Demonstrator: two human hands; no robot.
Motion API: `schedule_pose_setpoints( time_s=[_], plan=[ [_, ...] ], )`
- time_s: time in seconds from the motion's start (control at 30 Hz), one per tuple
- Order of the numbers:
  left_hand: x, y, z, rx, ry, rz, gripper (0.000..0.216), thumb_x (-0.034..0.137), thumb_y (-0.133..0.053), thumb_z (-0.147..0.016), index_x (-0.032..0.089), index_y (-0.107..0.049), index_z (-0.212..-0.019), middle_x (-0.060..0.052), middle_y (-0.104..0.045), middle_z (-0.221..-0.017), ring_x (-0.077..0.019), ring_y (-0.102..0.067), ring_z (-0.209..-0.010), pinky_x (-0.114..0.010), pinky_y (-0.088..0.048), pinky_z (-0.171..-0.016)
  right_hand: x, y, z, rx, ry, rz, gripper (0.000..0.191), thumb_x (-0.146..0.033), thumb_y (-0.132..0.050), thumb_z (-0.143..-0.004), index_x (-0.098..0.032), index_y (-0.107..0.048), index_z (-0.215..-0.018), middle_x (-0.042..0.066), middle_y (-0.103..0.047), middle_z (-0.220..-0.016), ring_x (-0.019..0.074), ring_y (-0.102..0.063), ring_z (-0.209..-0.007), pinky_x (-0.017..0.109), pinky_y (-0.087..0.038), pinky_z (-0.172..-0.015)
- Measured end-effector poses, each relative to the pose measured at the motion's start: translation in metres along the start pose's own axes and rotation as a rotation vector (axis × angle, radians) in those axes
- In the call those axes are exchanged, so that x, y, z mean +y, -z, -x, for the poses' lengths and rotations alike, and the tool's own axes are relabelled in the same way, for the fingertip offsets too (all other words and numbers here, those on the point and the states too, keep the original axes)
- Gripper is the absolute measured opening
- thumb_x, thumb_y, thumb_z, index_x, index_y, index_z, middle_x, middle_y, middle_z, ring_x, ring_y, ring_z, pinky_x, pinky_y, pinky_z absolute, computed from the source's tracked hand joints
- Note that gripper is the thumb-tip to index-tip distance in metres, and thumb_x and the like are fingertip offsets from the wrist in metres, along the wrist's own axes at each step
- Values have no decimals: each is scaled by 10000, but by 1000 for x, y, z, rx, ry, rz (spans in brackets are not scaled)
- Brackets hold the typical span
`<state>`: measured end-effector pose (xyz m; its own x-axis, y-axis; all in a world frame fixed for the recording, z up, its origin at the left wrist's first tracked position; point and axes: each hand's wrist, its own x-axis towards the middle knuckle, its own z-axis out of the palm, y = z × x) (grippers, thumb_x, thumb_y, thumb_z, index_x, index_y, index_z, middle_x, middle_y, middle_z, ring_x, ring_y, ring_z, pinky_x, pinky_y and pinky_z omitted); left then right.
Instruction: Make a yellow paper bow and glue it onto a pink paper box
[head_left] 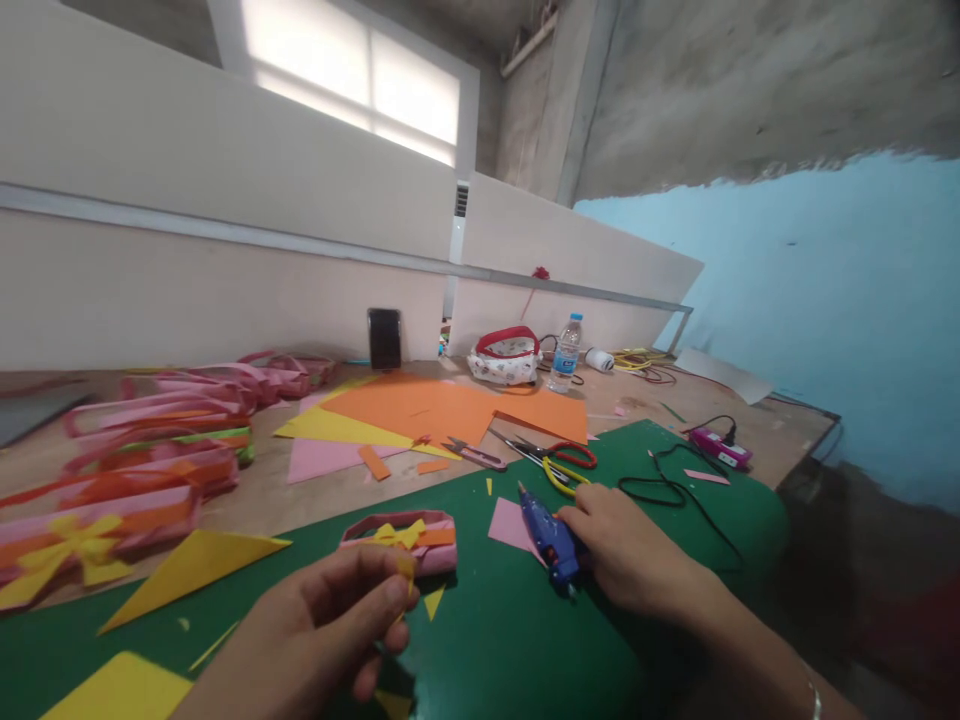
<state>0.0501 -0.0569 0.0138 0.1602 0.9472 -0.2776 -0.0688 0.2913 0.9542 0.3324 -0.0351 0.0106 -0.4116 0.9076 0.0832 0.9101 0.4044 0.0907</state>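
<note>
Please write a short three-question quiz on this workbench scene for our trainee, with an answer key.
1. Which hand is nearer to the blue glue gun?
2. True or false: in this view, the water bottle stands to the right of the red-and-white pouch.
3. Fill in the colour: the left hand pinches a small ___ piece.

Key: 1. The right hand. 2. True. 3. Yellow.

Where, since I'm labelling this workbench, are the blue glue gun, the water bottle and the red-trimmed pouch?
Blue glue gun (pixel 545 528), head view: middle of its body.
Water bottle (pixel 565 361), head view: its blue label.
Red-trimmed pouch (pixel 502 370), head view: its white front.
</note>
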Motion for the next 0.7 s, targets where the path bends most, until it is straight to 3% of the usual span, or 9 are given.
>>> schedule_pose_setpoints(
  time_s=[0.07,0.13,0.27,0.37,0.5,0.7],
  plan=[
    [1,-3,2,18,1,-13,217,367,-742,-620,176,-658,-681,36,-583,-488,-21,-384,-376,-78,-255,-339,-6,6,4,94,-75,-85,307,-44,-528,-647,-177,-601,-914,104,-549,-929,260,-506,-854,380,-416,-718],
    [3,-7,5,56,-32,-36,180,347,-694,-651,173,-645,-656,43,-563,-467,-20,-356,-352,-96,-257,-342,-15,18,13,198,-51,-280,326,-43,-510,-664,-192,-577,-947,97,-540,-950,238,-522,-866,349,-447,-729],
    [7,-15,10,97,-67,-127,173,354,-650,-676,182,-635,-668,60,-527,-439,-38,-351,-338,-141,-300,-359,-36,31,30,318,317,-580,200,-176,-484,-818,-222,-517,-1010,84,-597,-918,196,-585,-813,271,-495,-687],
    [7,-16,11,128,-44,-183,216,388,-648,-676,175,-646,-707,45,-557,-474,-35,-350,-350,-134,-255,-348,-47,13,31,427,465,-553,117,-276,-436,-915,-223,-508,-989,46,-633,-752,162,-595,-649,241,-466,-565],
    [5,-15,10,120,-85,-227,208,362,-622,-687,159,-656,-720,32,-570,-518,-43,-378,-377,-148,-296,-363,-54,-18,25,635,398,-465,270,-379,-361,-969,-196,-528,-861,34,-604,-662,149,-568,-589,256,-396,-533],
    [5,-17,11,113,-109,-272,206,374,-602,-691,175,-654,-701,26,-563,-532,-88,-472,-438,-162,-315,-362,-57,-23,20,637,396,-386,352,-431,-317,-979,-198,-522,-811,10,-580,-628,134,-533,-565,263,-344,-531]
  ],
)
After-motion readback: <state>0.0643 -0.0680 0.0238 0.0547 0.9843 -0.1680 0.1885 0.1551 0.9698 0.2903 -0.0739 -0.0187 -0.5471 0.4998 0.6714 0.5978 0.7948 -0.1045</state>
